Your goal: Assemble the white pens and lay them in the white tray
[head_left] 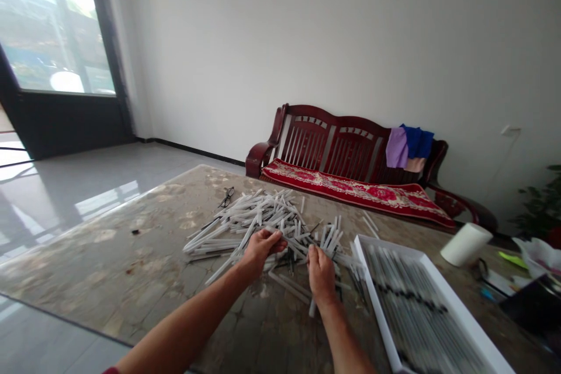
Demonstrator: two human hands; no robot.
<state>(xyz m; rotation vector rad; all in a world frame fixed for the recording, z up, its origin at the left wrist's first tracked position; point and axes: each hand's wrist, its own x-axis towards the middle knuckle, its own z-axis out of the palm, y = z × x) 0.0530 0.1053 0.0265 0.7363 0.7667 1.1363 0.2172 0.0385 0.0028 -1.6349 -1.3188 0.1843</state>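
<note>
A loose pile of clear pen barrels (254, 219) lies spread over the middle of a marbled brown table (131, 263). My left hand (262, 246) rests on the near edge of the pile with its fingers curled around several barrels. My right hand (321, 274) sits just right of it, fingers bent down into the pens, and one barrel pokes out under the wrist. A white tray (460, 310) holding several assembled pens in rows stands right of my right hand.
A pair of glasses (227, 196) lies on the table behind the pile. A white roll (465, 243) stands at the far right, with papers and a dark object beyond it. A red-cushioned wooden bench (350, 169) stands against the wall behind the table.
</note>
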